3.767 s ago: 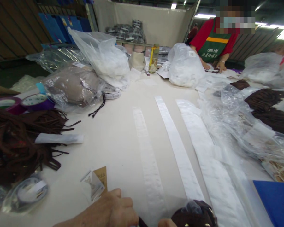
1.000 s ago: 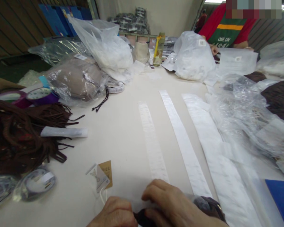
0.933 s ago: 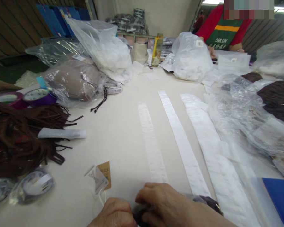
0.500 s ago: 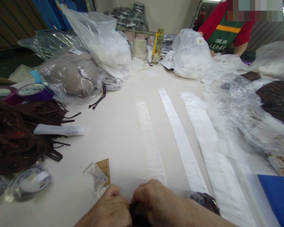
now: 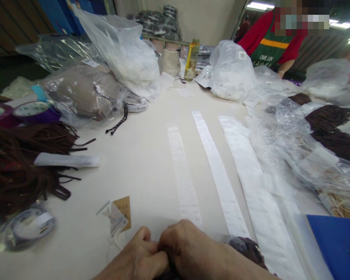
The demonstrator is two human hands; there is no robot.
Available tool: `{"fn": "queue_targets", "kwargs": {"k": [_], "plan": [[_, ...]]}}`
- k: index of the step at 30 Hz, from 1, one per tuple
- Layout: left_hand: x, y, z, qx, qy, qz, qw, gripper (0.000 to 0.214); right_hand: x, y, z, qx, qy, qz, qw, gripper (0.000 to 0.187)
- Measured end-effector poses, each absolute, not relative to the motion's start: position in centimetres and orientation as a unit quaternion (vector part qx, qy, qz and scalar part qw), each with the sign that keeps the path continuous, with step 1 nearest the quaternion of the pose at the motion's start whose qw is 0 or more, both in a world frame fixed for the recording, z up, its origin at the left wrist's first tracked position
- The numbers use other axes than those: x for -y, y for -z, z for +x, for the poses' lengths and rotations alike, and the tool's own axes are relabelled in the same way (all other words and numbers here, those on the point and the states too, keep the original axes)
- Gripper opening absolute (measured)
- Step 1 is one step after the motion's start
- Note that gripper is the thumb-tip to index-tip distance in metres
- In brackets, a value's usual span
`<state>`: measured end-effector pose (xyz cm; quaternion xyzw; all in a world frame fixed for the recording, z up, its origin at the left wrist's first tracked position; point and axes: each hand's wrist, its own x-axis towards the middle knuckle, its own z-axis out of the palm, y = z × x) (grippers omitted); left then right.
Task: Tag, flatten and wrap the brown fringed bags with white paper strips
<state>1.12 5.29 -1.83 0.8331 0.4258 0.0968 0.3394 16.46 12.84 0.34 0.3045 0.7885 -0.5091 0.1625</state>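
Note:
At the bottom edge my left hand (image 5: 137, 260) and my right hand (image 5: 189, 249) are pressed together, fingers curled over a dark brown item in a clear plastic bag (image 5: 246, 249); most of it is hidden under my hands. A brown paper tag with a small clear packet (image 5: 116, 216) lies just left of my left hand. Three long white strips (image 5: 218, 175) run away from my hands across the cream table (image 5: 140, 159).
Dark brown fringe cords (image 5: 20, 159) pile at the left, with tape rolls (image 5: 32, 111) behind. Plastic bags (image 5: 125, 58) crowd the far side, plus a bottle (image 5: 191, 60). Crinkled clear bags (image 5: 291, 147) and a blue sheet (image 5: 338, 245) lie right. A person in red (image 5: 272, 42) works opposite.
My right hand came in from the right and closed over the bagged dark item beside my left hand. The person opposite set down a white sheet and shifted.

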Motion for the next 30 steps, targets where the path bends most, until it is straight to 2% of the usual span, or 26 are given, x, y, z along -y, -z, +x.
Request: {"fn": "queue_targets", "kwargs": {"k": [4,6,8,10,13,16,18,22,24,26,30], "plan": [[-4.8,3.7,1.6,-0.456,-0.146,0.834,0.275,0.031,-12.5,0.4,16.6,-0.793,0.492,0.329,0.144,0.028],[-4.0,3.7,1.3,-0.495,-0.186,0.822,0.212,0.024,-12.3,0.0,16.9,-0.806,0.469,0.344,0.107,0.025],[-2.9,3.0,0.9,-0.516,-0.232,0.82,0.08,0.029,-11.8,-0.8,17.9,-0.837,0.417,0.353,0.012,0.027],[-1.7,2.2,0.8,-0.504,-0.247,0.825,-0.063,0.035,-10.7,-1.7,19.5,-0.877,0.321,0.338,-0.118,0.028],[-0.4,1.7,1.5,-0.464,-0.184,0.851,-0.163,0.036,-8.1,-1.4,22.2,-0.927,0.141,0.265,-0.224,0.025],[-0.2,2.2,2.6,-0.448,-0.131,0.859,-0.208,0.037,-5.4,1.4,24.0,-0.951,0.002,0.22,-0.216,0.026],[-0.5,2.5,3.2,-0.456,-0.109,0.857,-0.214,0.038,-4.3,3.2,24.4,-0.958,-0.019,0.218,-0.185,0.029],[-1.5,2.2,3.7,-0.474,-0.04,0.868,-0.141,0.038,-4.1,2.6,24.3,-0.948,0.149,0.272,-0.074,0.054],[-1.8,1.8,3.9,-0.499,-0.011,0.862,-0.088,0.038,-4.3,0.9,24.4,-0.926,0.241,0.29,-0.03,0.053],[-1.5,1.5,4.2,-0.517,-0.012,0.853,-0.069,0.041,-4.3,-0.5,24.5,-0.91,0.283,0.302,-0.029,0.054],[-0.1,1.8,4.7,-0.523,-0.043,0.846,-0.096,0.045,-4.0,-0.6,24.3,-0.906,0.262,0.328,-0.055,0.064]]}}
